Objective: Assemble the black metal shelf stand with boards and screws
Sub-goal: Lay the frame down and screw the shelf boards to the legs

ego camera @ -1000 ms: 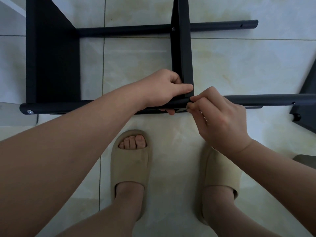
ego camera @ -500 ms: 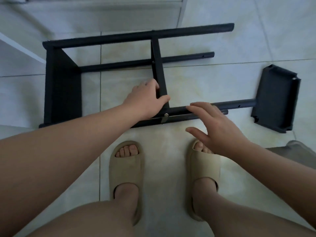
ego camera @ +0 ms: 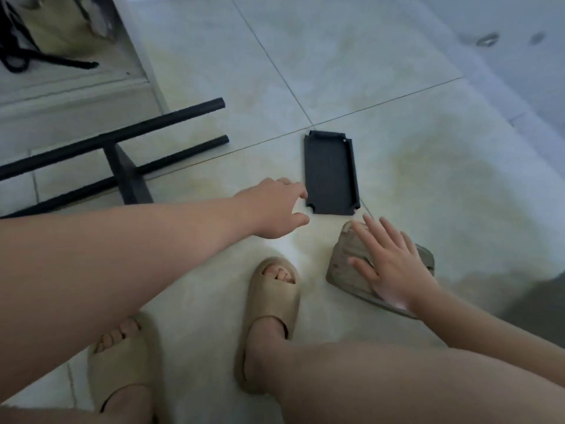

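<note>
The black shelf board [ego camera: 331, 175] lies flat on the floor tiles [ego camera: 428, 179] at 1 o'clock. The left hand [ego camera: 272, 209], fingers open, is just beside its left edge. The right hand [ego camera: 388, 264], fingers spread and holding nothing, is over a grey shoe [ego camera: 339, 264]. The stand frame [ego camera: 128, 166] lies at 9 o'clock.

One frame [ego camera: 130, 177], one board [ego camera: 331, 175], three shoes [ego camera: 273, 301]
</note>
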The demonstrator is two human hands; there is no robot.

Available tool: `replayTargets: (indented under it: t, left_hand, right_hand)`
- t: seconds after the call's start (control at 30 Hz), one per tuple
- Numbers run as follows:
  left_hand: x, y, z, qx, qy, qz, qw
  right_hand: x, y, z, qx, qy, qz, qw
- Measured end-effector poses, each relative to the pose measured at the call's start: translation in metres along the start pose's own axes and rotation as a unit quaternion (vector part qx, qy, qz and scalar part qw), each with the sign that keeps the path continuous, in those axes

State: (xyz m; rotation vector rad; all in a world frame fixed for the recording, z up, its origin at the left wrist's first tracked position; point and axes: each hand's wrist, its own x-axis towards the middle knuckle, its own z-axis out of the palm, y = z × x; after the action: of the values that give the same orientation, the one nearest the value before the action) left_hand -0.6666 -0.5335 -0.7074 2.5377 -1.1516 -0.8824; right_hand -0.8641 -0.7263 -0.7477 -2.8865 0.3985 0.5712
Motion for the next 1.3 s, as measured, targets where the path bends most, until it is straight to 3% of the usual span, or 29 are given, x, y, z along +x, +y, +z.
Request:
replayTargets:
  t: [0.17,0.3,0.47,0.67,1.1,1.3]
  left_hand:
    - [0.051,0.059,0.044,-0.047,-0.06,0.028,0.997]
    - [0.071,0.076,0.103,-0.109,-0.107,0.006,0.988]
    - [0.08,0.071,0.154,-0.224,-0.085,-0.081,0.967]
    - [0.086,0.06,0.173,-0.299,-0.056,-0.123,0.945]
    - [0.088,0.054,0.179,-0.324,-0.055,-0.104,0.939]
    - [0.089,0.053,0.179,-0.332,-0.054,-0.102,0.936]
  right_hand:
    - [-0.01,0.065,0.024,0.038,-0.01,0.063,0.997]
    - [-0.007,0.093,0.049,0.058,-0.001,0.059,0.997]
    - [0.016,0.1,0.086,0.083,-0.109,0.055,0.989]
    - [0.046,0.114,0.125,0.069,-0.194,0.179,0.962]
    - [0.064,0.117,0.15,0.098,-0.039,0.205,0.973]
    - [0.069,0.12,0.153,0.05,-0.052,0.184,0.98]
